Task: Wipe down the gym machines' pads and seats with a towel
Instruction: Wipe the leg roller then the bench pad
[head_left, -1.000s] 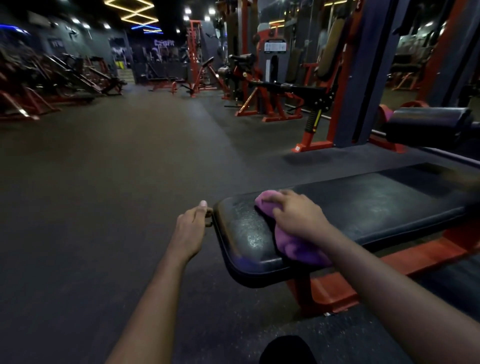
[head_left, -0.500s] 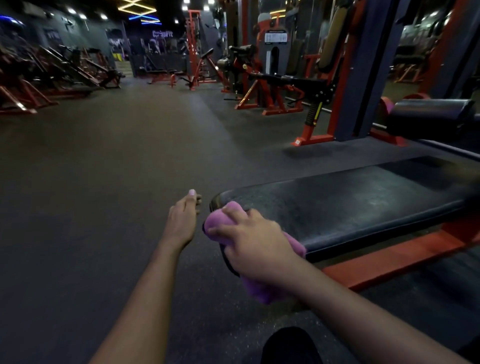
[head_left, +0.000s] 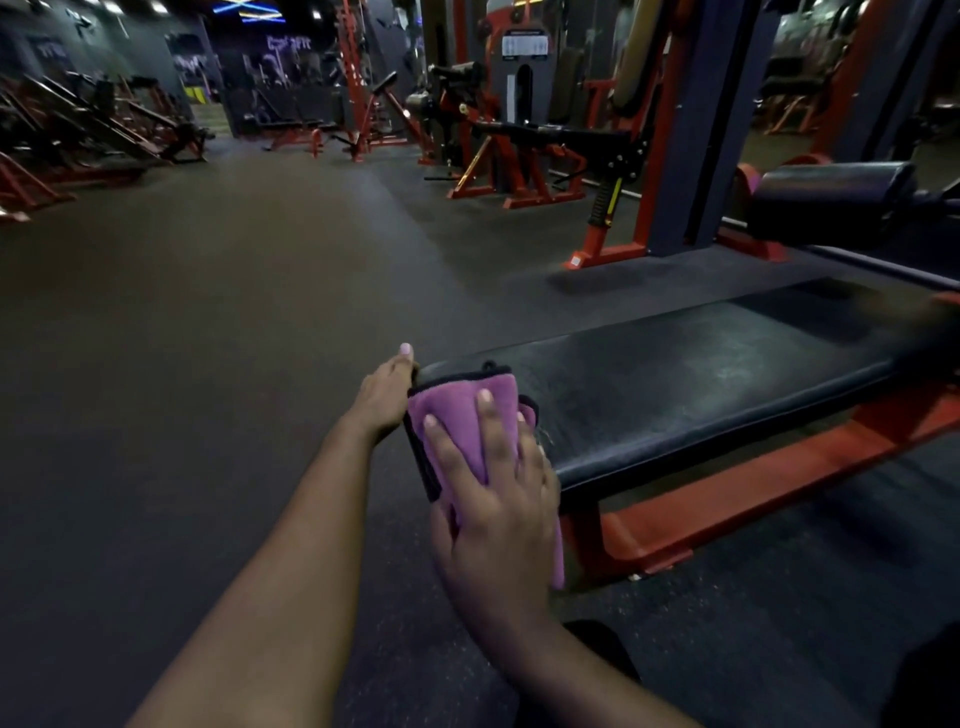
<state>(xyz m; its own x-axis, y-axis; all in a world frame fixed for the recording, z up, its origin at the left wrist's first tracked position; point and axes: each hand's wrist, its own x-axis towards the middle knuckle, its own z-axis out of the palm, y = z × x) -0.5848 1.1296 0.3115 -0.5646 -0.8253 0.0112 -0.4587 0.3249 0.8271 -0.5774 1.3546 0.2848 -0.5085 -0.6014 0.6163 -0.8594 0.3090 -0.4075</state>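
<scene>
A long black bench pad on a red frame runs from centre to the right edge. A purple towel with a dark hem is draped over the pad's near end. My right hand lies flat on the towel with fingers spread, pressing it against the end of the pad. My left hand rests against the pad's left end beside the towel, fingers extended. A black roller pad sits behind the bench at the right.
Dark rubber floor stretches out to the left. Red and black machines stand behind the bench, and more line the far left wall. A blue upright column rises just beyond the bench.
My right hand has shifted from gripping the towel at the pad's end to pressing it flat there, with the towel spread wider. My left hand has stayed at the pad's end.
</scene>
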